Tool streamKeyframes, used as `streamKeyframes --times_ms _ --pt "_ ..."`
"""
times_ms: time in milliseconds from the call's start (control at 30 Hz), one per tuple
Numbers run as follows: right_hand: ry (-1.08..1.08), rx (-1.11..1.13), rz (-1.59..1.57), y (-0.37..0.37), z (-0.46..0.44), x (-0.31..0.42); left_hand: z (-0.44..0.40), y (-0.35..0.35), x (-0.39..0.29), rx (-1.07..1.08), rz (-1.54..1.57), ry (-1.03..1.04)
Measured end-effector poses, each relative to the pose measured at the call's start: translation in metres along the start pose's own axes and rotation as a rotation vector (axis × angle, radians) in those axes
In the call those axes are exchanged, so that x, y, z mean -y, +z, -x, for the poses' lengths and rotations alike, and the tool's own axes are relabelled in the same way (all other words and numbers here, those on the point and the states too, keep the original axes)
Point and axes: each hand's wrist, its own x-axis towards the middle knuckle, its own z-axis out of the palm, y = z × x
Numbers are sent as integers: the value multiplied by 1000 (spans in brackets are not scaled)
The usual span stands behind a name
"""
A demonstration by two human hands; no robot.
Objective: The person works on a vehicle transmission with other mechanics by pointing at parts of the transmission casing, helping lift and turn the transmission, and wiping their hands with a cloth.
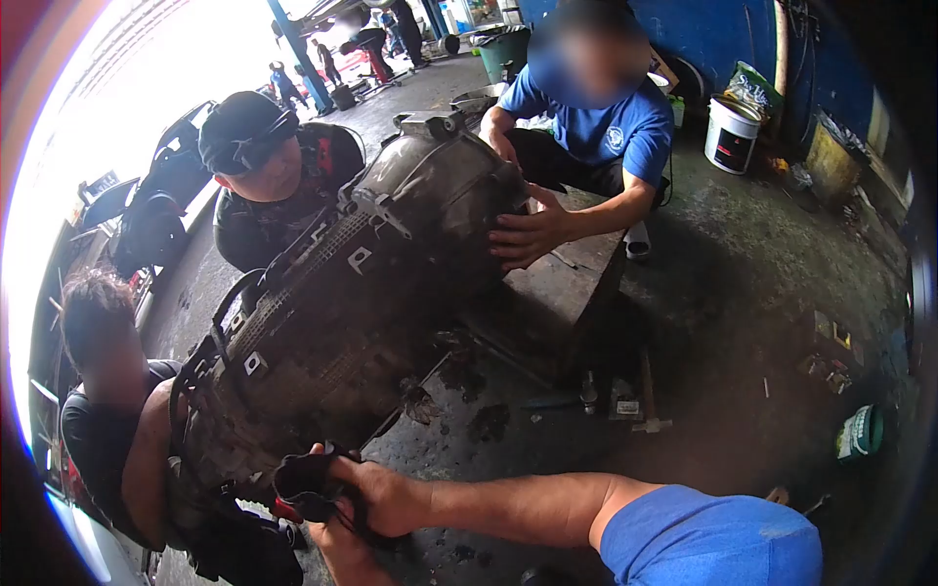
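A large, grimy gearbox (342, 283) lies tilted across the middle of the view, its bell-shaped end at the upper right. At its lower end, my right hand (389, 498) is closed on a bunched black cloth (311, 486). Just below, my left hand (340, 539) is closed against the same cloth, its fingertips mostly hidden. Something red (284, 510) shows beside the cloth; its kind is unclear. A person in blue (611, 127) has a spread hand (528, 232) on the gearbox's bell end.
A person in a dark cap (244, 132) crouches behind the gearbox, and another in black (107, 391) bends at its left end. A metal stand (572, 303) is by the bell end. A hammer (650, 400) lies on the oily floor. Buckets (733, 132) stand by the wall.
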Motion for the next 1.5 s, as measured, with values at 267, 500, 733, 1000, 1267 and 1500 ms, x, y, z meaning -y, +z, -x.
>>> streamKeyframes --times_ms 267,500,733,1000,1267,1500 --pt "141 236 341 -13 -3 7 -1 9 5 -245 230 -110" --pt "-356 191 662 -9 -4 12 -6 15 -14 -40 536 -139" --pt "-325 210 699 -4 -6 32 -4 30 -4 -32 824 -198" --pt "-352 72 245 -1 -4 23 -4 19 21 58 606 -195" --pt "201 66 -387 -7 0 29 -12 12 35 81 599 -224" --pt "275 -247 -401 -21 -10 37 -10 19 42 86 35 56"
